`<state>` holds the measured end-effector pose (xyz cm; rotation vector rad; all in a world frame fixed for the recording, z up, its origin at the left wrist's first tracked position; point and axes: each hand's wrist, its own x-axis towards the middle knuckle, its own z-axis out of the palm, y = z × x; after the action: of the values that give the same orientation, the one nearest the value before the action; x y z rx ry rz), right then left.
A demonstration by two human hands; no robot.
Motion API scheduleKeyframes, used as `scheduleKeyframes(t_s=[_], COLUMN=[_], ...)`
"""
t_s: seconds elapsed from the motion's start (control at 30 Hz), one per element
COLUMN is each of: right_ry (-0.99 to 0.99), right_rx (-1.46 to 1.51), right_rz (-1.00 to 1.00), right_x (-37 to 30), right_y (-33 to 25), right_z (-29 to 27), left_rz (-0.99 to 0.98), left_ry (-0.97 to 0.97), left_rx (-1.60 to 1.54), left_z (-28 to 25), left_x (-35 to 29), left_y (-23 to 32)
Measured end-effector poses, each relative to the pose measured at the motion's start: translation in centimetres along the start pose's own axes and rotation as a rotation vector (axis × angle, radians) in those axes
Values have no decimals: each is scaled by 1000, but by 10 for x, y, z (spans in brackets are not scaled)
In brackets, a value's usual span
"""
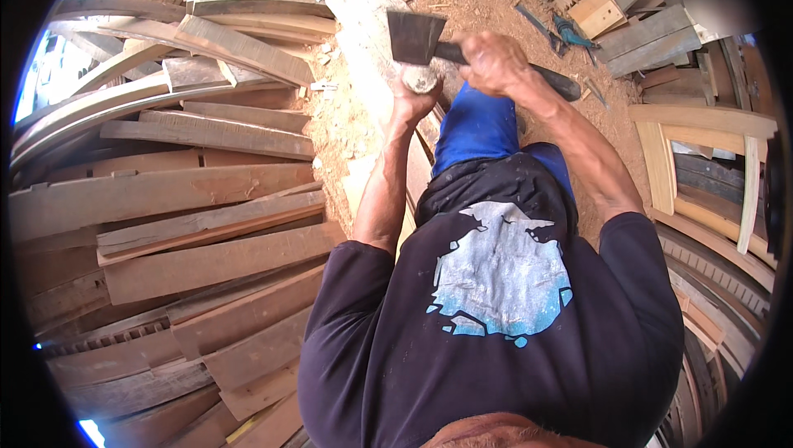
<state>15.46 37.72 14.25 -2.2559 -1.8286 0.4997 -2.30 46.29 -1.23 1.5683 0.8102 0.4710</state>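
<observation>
In my right hand (pixel 493 62), closed around its dark handle, is a hatchet (pixel 415 37) with a broad dark head. The handle's thick butt sticks out past my wrist on the right. My left hand (pixel 415 103) is wrapped around a piece of wood (pixel 420 80), whose pale, rounded end faces up. The hatchet's head is just above that end; whether the two touch I cannot tell. Beneath my hands a long, pale, sunlit plank (pixel 363 27) runs away from me, between my body and the stacked boards on the left. My left fingers are mostly hidden.
Stacked boards (pixel 206 188) fill the left side, with curved wooden pieces (pixel 239 47) farther off. Sawdust and chips (pixel 330 118) cover the ground. A teal power tool (pixel 570 31) lies at the far right, near offcuts (pixel 596 10). A wooden frame (pixel 702 118) stands on the right.
</observation>
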Motion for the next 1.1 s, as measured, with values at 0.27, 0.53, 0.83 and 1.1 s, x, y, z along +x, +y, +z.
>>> scheduleKeyframes(t_s=[0.27,0.53,0.83,1.1], right_ry=[199,216,403,394], right_rx=[231,680,1120,1172], right_rz=[-29,-14,60,78], right_x=[-13,-24,-70,-80], right_y=[-16,-17,-12,9], right_z=[1,-22,8,13], left_rz=[161,-10,156,46], left_ry=[49,109,204,91], left_rx=[-75,-113,107,-2], left_z=[-1,-22,-33,-19], left_x=[-10,25,53,61], left_y=[3,-16,117,96])
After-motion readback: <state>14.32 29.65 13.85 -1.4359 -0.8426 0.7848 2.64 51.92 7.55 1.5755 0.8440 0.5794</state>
